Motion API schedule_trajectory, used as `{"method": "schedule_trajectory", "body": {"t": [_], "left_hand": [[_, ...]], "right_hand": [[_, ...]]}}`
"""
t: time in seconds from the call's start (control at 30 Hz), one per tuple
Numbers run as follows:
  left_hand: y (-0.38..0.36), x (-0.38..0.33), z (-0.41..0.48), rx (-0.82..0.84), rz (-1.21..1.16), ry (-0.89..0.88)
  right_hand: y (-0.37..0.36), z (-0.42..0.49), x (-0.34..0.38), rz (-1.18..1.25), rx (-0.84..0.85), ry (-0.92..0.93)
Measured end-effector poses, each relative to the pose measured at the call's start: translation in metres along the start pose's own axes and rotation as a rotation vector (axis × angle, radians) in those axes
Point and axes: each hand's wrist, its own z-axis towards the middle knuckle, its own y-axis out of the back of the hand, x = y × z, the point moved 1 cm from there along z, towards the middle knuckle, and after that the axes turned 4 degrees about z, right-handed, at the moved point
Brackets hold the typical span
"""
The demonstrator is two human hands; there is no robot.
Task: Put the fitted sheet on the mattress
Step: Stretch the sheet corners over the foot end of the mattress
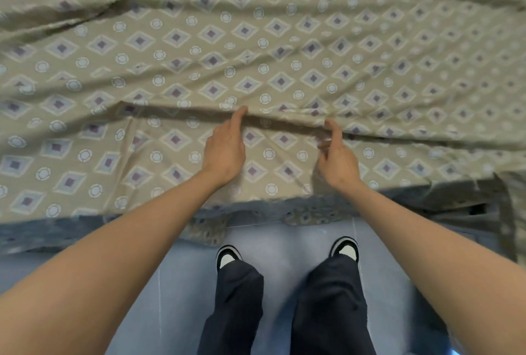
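A beige fitted sheet [176,50] with purple diamonds and pale circles lies rumpled over the mattress [444,198], whose dark edge shows at the lower right. A long fold runs across the sheet just in front of me. My left hand [226,146] lies on the sheet with its fingers stretched forward, the fingertips at the fold. My right hand [337,155] is beside it, its thumb raised against the fold; its other fingers are curled and blurred, so a pinch on the fabric cannot be told.
The sheet's elastic hem [307,213] hangs bunched over the near side of the bed. I stand on a pale blue tiled floor [176,283], with my two shoes [227,255] close to the bed's edge.
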Motion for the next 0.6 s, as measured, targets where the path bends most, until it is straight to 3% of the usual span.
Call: {"method": "schedule_trajectory", "body": {"t": [0.27,0.6], "left_hand": [[-0.076,-0.143,0.015,0.106,-0.043,-0.106],[-0.183,-0.311,0.034,0.233,-0.064,-0.046]], "right_hand": [[0.090,0.013,-0.135,-0.054,-0.029,-0.270],[0.198,0.049,-0.290,-0.154,-0.031,-0.300]]}}
